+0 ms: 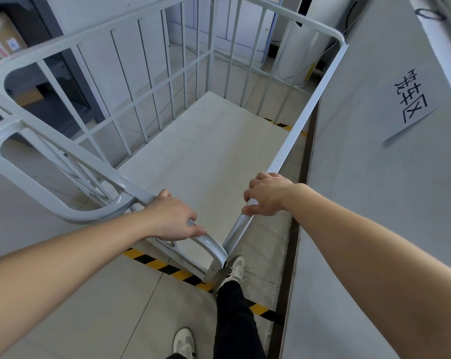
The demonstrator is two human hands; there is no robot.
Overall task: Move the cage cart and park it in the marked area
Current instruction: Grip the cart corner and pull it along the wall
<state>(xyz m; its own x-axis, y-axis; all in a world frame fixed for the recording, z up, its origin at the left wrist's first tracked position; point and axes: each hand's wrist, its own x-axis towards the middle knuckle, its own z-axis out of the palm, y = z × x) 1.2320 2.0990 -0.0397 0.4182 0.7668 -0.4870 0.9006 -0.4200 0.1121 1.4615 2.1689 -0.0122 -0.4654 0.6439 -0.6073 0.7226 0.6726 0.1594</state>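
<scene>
At 6 o'clock our two white shoes stand on the floor by a yellow-and-black striped tape line [167, 268]. Just ahead, our left hand [171, 219] clenches the near top rail of the cage cart [201, 156], and our right hand [267, 194] clasps the rail toward 1 o'clock. The empty cart sits beside the wall, where a paper sign [410, 98] hangs at 2 o'clock
</scene>
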